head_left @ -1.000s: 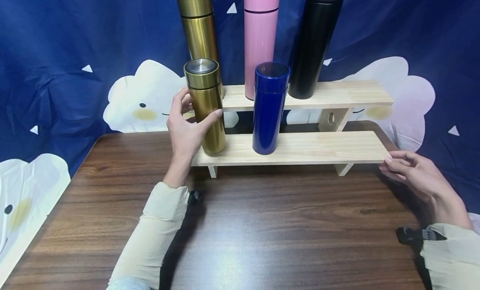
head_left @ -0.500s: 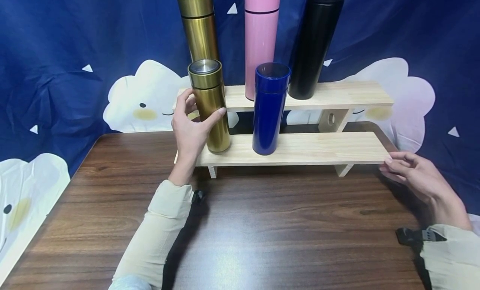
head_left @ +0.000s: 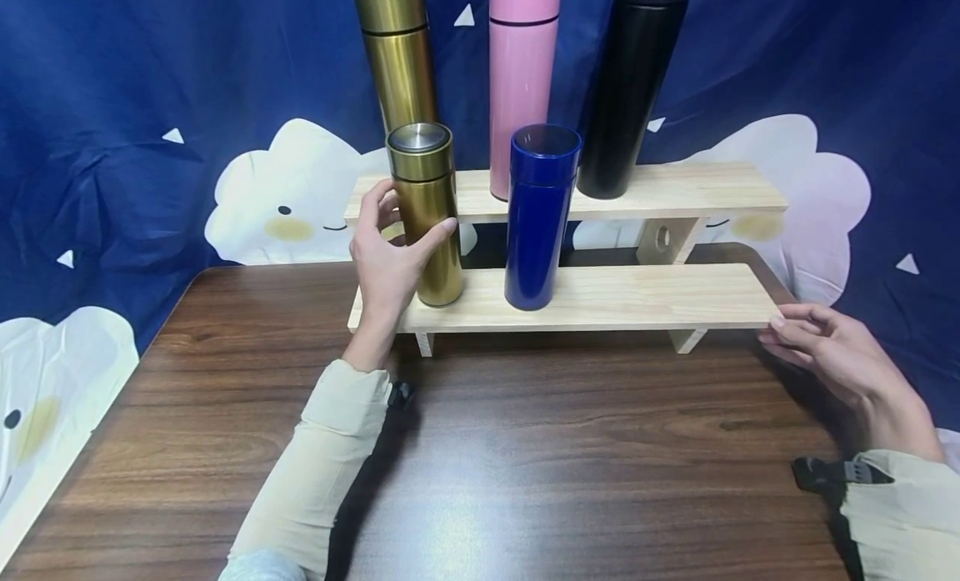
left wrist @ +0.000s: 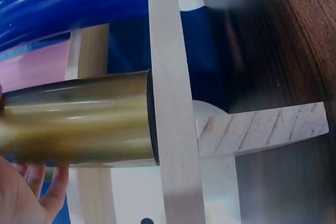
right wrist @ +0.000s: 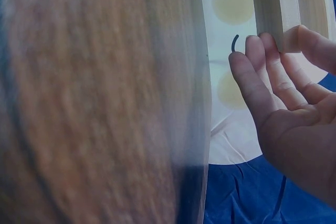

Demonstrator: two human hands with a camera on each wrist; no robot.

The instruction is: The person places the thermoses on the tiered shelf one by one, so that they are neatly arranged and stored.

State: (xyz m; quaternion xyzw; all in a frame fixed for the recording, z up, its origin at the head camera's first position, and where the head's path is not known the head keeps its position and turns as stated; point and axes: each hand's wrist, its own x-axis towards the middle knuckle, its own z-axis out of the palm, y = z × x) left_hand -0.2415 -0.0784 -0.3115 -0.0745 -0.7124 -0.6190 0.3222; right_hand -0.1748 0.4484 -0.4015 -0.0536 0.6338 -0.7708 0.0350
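Note:
In the head view my left hand (head_left: 384, 268) grips a gold thermos bottle (head_left: 431, 202) from its left side, thumb across the front. The bottle stands upright at the left of the lower board of a two-tier wooden shelf (head_left: 652, 298); the left wrist view shows its dark base (left wrist: 153, 119) right at the board (left wrist: 176, 103). To its right stands a blue thermos bottle (head_left: 542, 231). My right hand (head_left: 851, 356) pinches the lower board's right front corner. The right wrist view shows the thumb and fingers around that board end (right wrist: 286, 14).
The upper tier (head_left: 712, 189) bears a second gold bottle (head_left: 397, 72), a pink bottle (head_left: 521, 89) and a black bottle (head_left: 637, 89). Beneath the shelf is a brown wooden table (head_left: 570, 448). A blue curtain with white clouds (head_left: 300, 197) hangs behind it.
My left hand has shifted the gold bottle a little to the right along the lower board, nearer the blue one. My right hand has stayed at the board's corner.

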